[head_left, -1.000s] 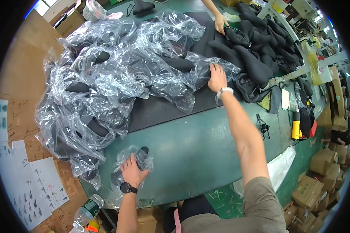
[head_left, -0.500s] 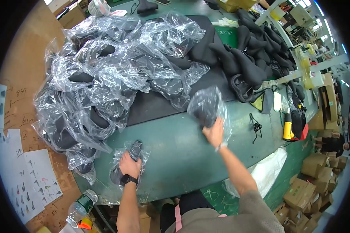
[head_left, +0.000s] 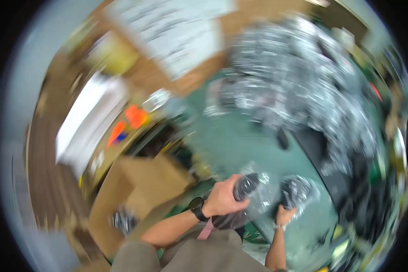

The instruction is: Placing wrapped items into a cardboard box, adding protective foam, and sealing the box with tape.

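My left hand [head_left: 222, 199], a dark watch on its wrist, is wrapped round a black bicycle saddle [head_left: 246, 186] in a clear plastic bag. It is held in front of my body, by the near edge of the green table [head_left: 231, 140]. Farther right, my right hand [head_left: 285, 215] grips a second bagged black saddle [head_left: 297, 192] over the tabletop. A large heap of saddles in clear bags [head_left: 285, 68] covers the far part of the table. Motion blur softens the details.
To my left stands an uncovered cardboard box [head_left: 111, 192] with a dark bagged item [head_left: 123, 221] inside. Beyond it are orange objects [head_left: 137, 116], white paper [head_left: 88, 115] and a clear bottle [head_left: 157, 99]. Unbagged black saddles [head_left: 362, 190] lie blurred at the right.
My view has swung left, bringing the cardboard box into sight. My left hand has lifted its bagged saddle from the table toward my body; my right hand still holds the other.
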`<act>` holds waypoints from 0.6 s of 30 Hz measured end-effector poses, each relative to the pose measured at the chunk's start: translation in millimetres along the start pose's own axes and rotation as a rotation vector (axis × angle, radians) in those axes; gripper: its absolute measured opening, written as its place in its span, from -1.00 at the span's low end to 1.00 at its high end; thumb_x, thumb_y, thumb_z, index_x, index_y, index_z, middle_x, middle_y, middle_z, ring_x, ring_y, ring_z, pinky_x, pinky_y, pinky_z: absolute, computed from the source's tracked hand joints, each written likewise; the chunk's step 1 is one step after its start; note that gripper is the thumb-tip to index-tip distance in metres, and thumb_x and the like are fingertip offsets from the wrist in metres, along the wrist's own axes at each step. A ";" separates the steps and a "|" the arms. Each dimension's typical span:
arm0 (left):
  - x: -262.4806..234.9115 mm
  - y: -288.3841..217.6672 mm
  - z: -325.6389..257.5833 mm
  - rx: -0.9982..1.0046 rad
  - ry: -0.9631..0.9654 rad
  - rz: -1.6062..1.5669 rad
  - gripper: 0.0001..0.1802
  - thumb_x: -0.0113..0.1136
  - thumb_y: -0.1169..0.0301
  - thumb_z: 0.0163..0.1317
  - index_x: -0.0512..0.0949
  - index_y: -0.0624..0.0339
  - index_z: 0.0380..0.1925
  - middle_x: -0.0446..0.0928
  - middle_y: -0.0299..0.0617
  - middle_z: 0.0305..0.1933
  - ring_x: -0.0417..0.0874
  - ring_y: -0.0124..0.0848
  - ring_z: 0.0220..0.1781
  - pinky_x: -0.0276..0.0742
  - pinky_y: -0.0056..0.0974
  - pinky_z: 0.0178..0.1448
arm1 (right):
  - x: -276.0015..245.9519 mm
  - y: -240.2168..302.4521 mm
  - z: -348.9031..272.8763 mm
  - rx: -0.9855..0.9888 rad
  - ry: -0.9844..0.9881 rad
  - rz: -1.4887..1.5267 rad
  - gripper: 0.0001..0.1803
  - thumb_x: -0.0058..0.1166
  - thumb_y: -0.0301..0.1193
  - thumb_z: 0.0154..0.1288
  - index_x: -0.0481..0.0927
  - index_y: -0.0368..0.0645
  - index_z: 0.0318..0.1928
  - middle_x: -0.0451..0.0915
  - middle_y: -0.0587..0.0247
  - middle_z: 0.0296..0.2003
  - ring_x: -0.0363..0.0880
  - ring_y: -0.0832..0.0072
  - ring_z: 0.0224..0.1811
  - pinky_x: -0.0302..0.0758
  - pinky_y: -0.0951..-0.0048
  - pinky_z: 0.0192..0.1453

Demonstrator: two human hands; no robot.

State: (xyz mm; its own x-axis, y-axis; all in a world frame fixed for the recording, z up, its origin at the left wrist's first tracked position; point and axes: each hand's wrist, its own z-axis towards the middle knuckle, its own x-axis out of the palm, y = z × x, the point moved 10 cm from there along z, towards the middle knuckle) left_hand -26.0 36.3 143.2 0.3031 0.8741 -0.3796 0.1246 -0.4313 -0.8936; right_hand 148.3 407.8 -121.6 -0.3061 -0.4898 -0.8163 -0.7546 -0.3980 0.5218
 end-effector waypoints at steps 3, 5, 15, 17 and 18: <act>-142.5 -30.5 -115.5 0.089 -0.314 -0.059 -0.28 0.56 0.27 -0.10 0.51 0.27 0.10 0.68 0.04 -0.12 0.75 -0.15 -0.08 0.62 -0.19 0.06 | 1.2 -17.2 7.8 -0.102 -0.137 -0.145 -0.05 0.35 -0.21 -0.04 0.25 -0.55 0.28 0.45 -0.43 0.17 0.49 -0.21 0.16 0.39 0.01 0.32; -245.1 -43.7 -210.3 0.110 -0.671 0.055 -0.28 0.55 0.31 -0.10 0.51 0.30 0.11 0.66 -0.05 -0.03 0.70 -0.29 -0.02 0.59 -0.19 0.11 | 15.9 -29.5 11.6 0.023 -0.043 -0.119 -0.05 0.38 -0.17 -0.07 0.30 -0.66 0.19 0.58 -0.46 -0.02 0.58 -0.22 0.01 0.47 -0.01 0.22; -449.7 355.4 -487.1 -0.849 -0.901 0.383 -0.38 0.40 0.04 0.04 0.49 0.21 -0.02 0.67 0.16 -0.13 0.69 0.11 -0.08 0.59 0.03 0.01 | 70.4 174.3 -159.1 0.122 0.444 0.658 -0.38 0.36 -0.25 0.09 0.54 -0.54 0.01 0.61 0.14 -0.14 0.57 0.30 -0.24 0.55 0.23 -0.10; -420.4 428.6 -477.7 -0.881 -0.635 0.490 -0.47 0.35 0.10 0.05 0.50 0.19 -0.08 0.67 0.13 -0.18 0.69 0.10 -0.11 0.60 0.05 -0.02 | 39.0 275.7 -260.0 -0.413 0.478 0.577 -0.33 0.34 -0.29 0.10 0.45 -0.46 0.15 0.57 0.11 -0.04 0.56 0.35 -0.14 0.52 0.28 0.00; -394.4 447.5 -455.9 -0.831 -0.475 0.557 -0.53 0.32 0.15 0.05 0.50 0.17 -0.11 0.66 0.11 -0.21 0.69 0.10 -0.13 0.61 0.06 -0.05 | 28.8 299.3 -299.1 -0.425 0.454 0.558 -0.33 0.34 -0.29 0.10 0.45 -0.46 0.15 0.57 0.11 -0.04 0.56 0.35 -0.14 0.52 0.28 0.00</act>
State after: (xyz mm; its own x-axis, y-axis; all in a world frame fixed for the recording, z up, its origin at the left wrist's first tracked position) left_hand 340.9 -603.4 2.3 0.1425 0.4310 -0.8910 0.7331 -0.6508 -0.1976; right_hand 87.3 42.5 85.1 -0.2379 -0.9304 -0.2788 -0.2507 -0.2185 0.9431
